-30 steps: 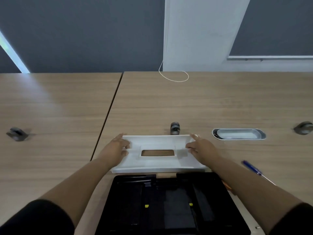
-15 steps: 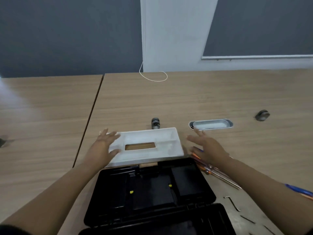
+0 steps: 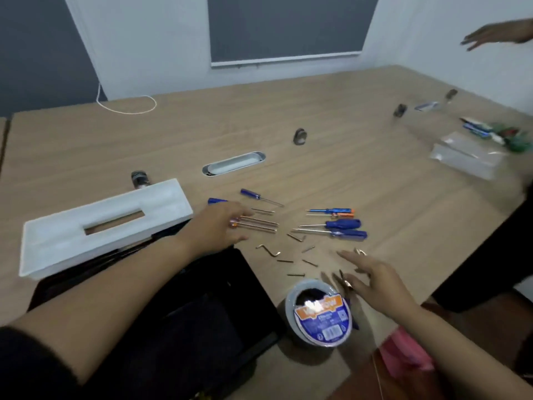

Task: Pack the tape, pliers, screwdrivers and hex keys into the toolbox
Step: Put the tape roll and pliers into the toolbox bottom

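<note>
**Two hands over a scatter of tools beside the black toolbox**

Two bare hands reach out over a wooden table (image 3: 288, 116).

- Left hand (image 3: 215, 229): lies on a cluster of screwdrivers (image 3: 256, 222) with thin metal shafts pointing right; a blue handle end shows just behind the knuckles. Fingers curl down over the handles, but whether they have closed on any cannot be told.
- Right hand (image 3: 372, 281): fingers spread and loose, nothing gripped, hovering just right of the tape and above the near hex keys.
- Tape (image 3: 318, 311): a grey roll with a blue and orange label, on the table just beside the toolbox's right edge.
- Toolbox (image 3: 202, 313): black, open, near edge of the table, mostly under the left forearm. Its contents are too dark to make out.
- White tray (image 3: 101, 223): a moulded insert with a slot-shaped opening, resting tilted behind the toolbox's far left edge.
- Blue screwdrivers (image 3: 340, 225): three lying side by side to the right of centre, handles to the right; one more (image 3: 259, 196) lies apart, farther back.
- Hex keys (image 3: 269, 251): several small bent and straight pieces strewn between the two hands.
- Pliers: not identifiable among the blurred items.
- Another person's hand (image 3: 493, 34): upper right corner, raised off the table.
- Clear plastic package (image 3: 467, 158): far right.
</note>
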`<state>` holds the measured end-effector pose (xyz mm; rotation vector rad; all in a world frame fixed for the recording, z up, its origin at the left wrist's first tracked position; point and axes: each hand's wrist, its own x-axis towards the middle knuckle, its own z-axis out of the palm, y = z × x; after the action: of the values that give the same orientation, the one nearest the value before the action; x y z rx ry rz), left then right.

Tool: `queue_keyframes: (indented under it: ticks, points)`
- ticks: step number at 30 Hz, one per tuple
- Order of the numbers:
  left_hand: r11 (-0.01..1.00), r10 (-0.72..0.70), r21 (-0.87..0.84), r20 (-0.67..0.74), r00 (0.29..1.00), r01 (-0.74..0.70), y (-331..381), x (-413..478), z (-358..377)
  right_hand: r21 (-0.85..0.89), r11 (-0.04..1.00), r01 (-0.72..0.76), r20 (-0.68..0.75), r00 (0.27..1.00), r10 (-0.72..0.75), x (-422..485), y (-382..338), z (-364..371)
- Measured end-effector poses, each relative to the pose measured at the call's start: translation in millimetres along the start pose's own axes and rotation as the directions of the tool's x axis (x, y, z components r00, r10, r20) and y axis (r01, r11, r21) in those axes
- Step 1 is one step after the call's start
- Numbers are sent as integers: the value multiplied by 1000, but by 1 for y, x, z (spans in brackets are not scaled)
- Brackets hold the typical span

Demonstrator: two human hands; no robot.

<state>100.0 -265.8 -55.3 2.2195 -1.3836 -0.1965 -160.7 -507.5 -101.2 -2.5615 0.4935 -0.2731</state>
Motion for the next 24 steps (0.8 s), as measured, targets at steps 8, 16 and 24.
queue_keyframes:
  ticks: [8,16,24]
  points:
    - [995,-20,84,671,741,-49,75,32,64,255,959,-122,98,990,99,-90,7,25]
    - [990,-10,101,752,659,-101,92,28,88,287,950,-125,94,990,102,-89,-13,39]
    - [992,-5,89,735,678,-89,88,27,91,427,897,-113,71,993,91,-87,-15,41]
